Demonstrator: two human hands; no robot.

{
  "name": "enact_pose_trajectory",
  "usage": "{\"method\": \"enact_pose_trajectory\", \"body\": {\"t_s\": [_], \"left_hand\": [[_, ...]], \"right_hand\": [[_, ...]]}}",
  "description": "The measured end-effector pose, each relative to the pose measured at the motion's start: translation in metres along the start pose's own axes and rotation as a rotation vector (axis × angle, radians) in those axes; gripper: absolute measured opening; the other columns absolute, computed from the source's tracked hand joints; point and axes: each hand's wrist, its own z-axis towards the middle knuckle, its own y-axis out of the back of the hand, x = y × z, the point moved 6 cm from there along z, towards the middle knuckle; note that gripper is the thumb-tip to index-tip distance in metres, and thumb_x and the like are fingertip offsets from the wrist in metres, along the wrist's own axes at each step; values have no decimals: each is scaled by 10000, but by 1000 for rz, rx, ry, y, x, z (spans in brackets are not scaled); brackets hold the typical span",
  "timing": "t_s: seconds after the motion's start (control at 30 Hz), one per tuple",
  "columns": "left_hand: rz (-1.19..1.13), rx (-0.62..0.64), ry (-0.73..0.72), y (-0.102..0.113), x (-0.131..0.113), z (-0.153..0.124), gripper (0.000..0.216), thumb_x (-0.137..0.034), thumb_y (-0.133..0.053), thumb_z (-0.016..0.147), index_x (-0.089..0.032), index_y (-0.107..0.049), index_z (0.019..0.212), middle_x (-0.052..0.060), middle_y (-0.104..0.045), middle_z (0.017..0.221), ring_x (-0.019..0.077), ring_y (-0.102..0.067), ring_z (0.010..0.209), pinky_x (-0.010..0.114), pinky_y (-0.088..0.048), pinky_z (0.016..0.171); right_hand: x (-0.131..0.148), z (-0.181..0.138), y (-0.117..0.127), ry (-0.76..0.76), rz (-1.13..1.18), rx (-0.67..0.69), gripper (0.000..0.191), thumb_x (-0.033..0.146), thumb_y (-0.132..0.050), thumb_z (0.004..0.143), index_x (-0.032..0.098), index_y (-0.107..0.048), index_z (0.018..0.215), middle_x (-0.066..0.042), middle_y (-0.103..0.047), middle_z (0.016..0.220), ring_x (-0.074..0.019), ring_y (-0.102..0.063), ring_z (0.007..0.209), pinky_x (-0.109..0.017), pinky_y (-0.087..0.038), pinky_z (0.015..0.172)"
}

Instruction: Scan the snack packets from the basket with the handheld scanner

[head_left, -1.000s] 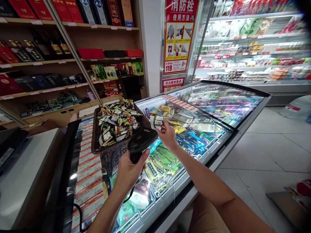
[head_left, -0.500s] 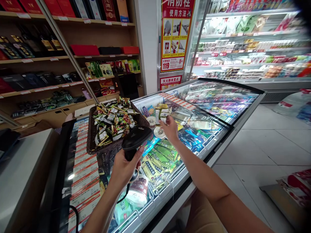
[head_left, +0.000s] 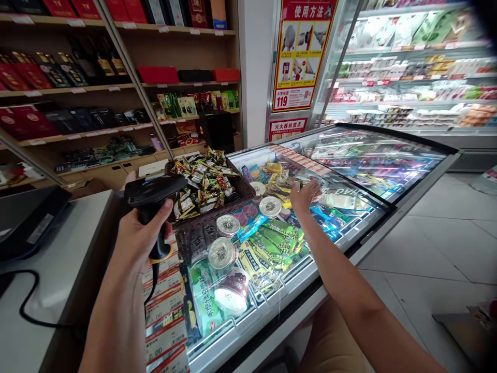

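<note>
My left hand (head_left: 142,235) is wrapped around the grip of a black barcode scanner (head_left: 153,194), head raised and level, held just above the near left corner of the chest freezer (head_left: 349,243), beside the wicker basket (head_left: 217,220) heaped with snack packets (head_left: 204,181). My right hand (head_left: 305,194) is stretched out over the freezer's glass lid, fingers loosely spread and holding nothing that I can make out; whether the fingertips touch the glass I cannot tell. Risks, as I judge them: the scanner's cord (head_left: 31,311) runs slack from the handle across the table (head_left: 50,280) at left, and a wide sweep of the left arm could snag it or drag it against the basket rim and tip packets off. The basket sits on the lid, so pushing the lid with the right hand could shift it. Glare on the glass could spoil a read through it. Scanner appearance: matte black, pistol form, broad flat head, orange ring at the base of the handle, thumb along its side.
</note>
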Motion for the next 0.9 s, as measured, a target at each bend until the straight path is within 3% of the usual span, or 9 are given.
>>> {"method": "enact_pose_trajectory", "body": {"t_s": [0.1, 0.17, 0.27, 0.37, 0.43, 0.5, 0.63, 0.77, 0.9], "left_hand": [[2, -7, 29, 3, 2, 0, 441, -503, -877, 608, -201, -588, 748, -62, -544, 551, 85, -484, 407, 194, -332, 355], [12, 7, 43, 0, 4, -1, 455, -501, -883, 595, -199, -589, 766, -59, -550, 556, 86, -488, 407, 191, -329, 355], [24, 47, 40, -5, 5, -3, 456, -505, -873, 612, -200, -569, 760, -55, -557, 554, 84, -488, 408, 185, -330, 358], [39, 66, 33, -10, 3, -6, 448, -516, -854, 635, -202, -545, 717, -55, -539, 504, 87, -470, 391, 187, -326, 356], [42, 86, 18, -14, 2, -8, 432, -515, -838, 659, -202, -544, 710, -55, -530, 475, 87, -454, 379, 189, -321, 359], [38, 115, 8, -18, 3, -9, 416, -514, -824, 677, -203, -551, 720, -58, -523, 456, 90, -451, 373, 190, -319, 364], [63, 153, 22, -24, 9, -7, 437, -537, -824, 668, -195, -572, 769, -60, -532, 467, 105, -485, 386, 200, -329, 382], [79, 247, 35, -34, 14, -7, 437, -538, -814, 696, -193, -565, 797, -57, -542, 461, 100, -482, 403, 200, -333, 412], [136, 369, 60, -43, 16, -13, 437, -564, -784, 726, -190, -560, 759, -37, -553, 441, 92, -451, 400, 197, -319, 406]], "right_hand": [[68, -44, -8, 343, 99, 214, 406, 364, -551, 875, 150, -593, 1217, -176, -620, 1269, -317, -531, 1222, -513, -381, 1069], [114, -84, -22, 505, 133, 508, 317, 416, -503, 929, 188, -658, 1086, -127, -696, 1115, -266, -625, 1055, -435, -452, 986], [164, -135, -44, 557, -79, 837, 501, 594, -426, 958, 192, -705, 851, -119, -722, 840, -279, -672, 924, -431, -458, 927], [194, -160, -61, 571, -332, 911, 559, 697, -581, 828, 166, -689, 688, -180, -725, 874, -376, -633, 1071, -533, -376, 1017], [197, -165, -72, 492, -369, 989, 446, 611, -718, 743, 169, -683, 691, -165, -731, 934, -380, -634, 1075, -534, -391, 1009], [190, -162, -78, 362, -264, 1050, 316, 482, -752, 734, 178, -671, 707, -119, -730, 919, -332, -666, 994, -480, -461, 941], [168, -135, -64, 191, 352, 917, 178, 371, -657, 821, 199, -621, 793, -18, -678, 813, -185, -660, 821, -355, -553, 825], [131, -104, -36, -8, 881, 797, 342, 530, -689, 784, 246, -512, 850, 82, -499, 652, -100, -542, 610, -333, -624, 699], [100, -88, -19, -90, 1036, 700, 475, 605, -761, 698, 265, -465, 848, 108, -432, 616, -85, -498, 561, -338, -643, 678]]}}
